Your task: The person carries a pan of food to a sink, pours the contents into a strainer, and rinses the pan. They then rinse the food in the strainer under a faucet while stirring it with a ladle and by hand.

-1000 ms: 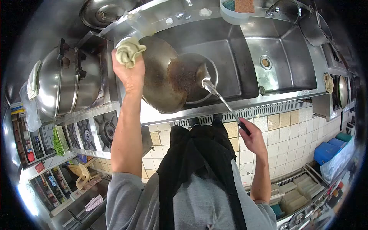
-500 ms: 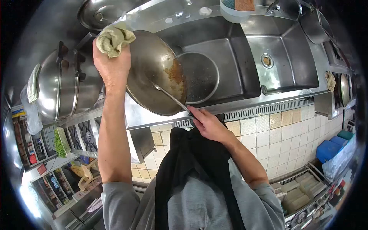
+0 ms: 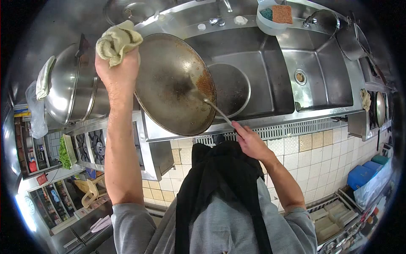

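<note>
A large metal wok (image 3: 169,84) is tilted at the left end of the sink, overlapping its left basin and front edge. Its inner wall has a brown, burnt-looking patch on the right side. My left hand (image 3: 120,70) is closed around a bunched, pale green cloth (image 3: 118,42) at the wok's upper left rim. The grip on the wok is hidden under hand and cloth. My right hand (image 3: 251,142) grips the thin handle of a long-handled metal utensil (image 3: 220,112). Its working end lies inside the wok near the brown patch, blurred against the metal.
The left sink basin (image 3: 270,76) holds a round dark disc shape (image 3: 230,91); a drain (image 3: 300,77) shows in the right basin. Behind stands a white tub (image 3: 270,27) with sponges. Big steel pots (image 3: 63,91) stand on the left, above stove burners (image 3: 97,146). A slotted floor grate (image 3: 292,129) runs along the sink's front.
The wok opens more toward me, and its lower rim sits further right in view. My right hand and the utensil have moved right, toward the brown patch. The whole view has shifted slightly.
</note>
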Available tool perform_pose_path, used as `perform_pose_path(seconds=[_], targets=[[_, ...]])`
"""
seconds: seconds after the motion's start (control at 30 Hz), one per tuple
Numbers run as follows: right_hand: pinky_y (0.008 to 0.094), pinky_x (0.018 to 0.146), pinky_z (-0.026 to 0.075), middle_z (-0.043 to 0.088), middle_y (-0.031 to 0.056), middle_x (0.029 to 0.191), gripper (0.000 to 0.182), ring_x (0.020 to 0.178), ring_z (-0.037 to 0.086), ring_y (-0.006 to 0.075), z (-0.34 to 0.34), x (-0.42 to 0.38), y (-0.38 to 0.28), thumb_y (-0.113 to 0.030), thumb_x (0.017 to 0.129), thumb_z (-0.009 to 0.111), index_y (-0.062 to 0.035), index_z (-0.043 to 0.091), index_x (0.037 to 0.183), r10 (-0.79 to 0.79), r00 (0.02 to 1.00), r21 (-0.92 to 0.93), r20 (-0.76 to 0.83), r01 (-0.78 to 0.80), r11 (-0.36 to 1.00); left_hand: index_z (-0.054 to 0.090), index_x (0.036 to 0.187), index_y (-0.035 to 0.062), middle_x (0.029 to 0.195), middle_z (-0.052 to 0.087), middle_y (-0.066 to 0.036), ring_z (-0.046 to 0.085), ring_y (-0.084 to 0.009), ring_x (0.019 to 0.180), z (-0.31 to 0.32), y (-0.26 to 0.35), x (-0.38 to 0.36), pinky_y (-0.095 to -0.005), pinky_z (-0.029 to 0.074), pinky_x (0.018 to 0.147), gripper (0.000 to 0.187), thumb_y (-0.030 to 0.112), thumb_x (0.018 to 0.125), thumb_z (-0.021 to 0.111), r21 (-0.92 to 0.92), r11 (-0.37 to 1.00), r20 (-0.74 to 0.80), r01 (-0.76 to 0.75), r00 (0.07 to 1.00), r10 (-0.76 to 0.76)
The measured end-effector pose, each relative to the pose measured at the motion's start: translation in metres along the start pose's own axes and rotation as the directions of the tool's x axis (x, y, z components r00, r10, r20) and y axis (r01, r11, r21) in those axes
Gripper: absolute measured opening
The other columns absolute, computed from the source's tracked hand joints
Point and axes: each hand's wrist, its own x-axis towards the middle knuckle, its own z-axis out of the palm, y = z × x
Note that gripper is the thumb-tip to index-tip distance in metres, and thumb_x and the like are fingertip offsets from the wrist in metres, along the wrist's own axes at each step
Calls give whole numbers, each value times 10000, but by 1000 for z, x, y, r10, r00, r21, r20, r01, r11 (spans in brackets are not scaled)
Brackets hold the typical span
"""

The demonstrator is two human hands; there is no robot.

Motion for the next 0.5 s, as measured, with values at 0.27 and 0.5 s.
perform_pose_path(seconds=[0.27, 0.5], targets=[[464, 838, 517, 597, 274, 1107, 561, 949, 618, 453, 4, -4, -21, -59, 915, 559, -88, 379, 1445, -138, 990, 135, -7, 138, 981, 620, 1085, -26, 1047, 659, -82, 628, -167, 953, -14, -3, 7, -306, 505, 837, 389, 18, 732, 777, -90, 992, -32, 93, 995, -96], [390, 877, 498, 604, 283, 1210, 486, 1088, 622, 408, -23, 23, -9, -81, 926, 561, -39, 446, 1397, 64, 998, 193, -14, -60, 979, 604, 1110, 0, 1030, 659, -75, 623, -157, 933, -32, -9, 11, -296, 488, 843, 412, 86, 741, 766, 15, 998, 83, -62, 995, 61]])
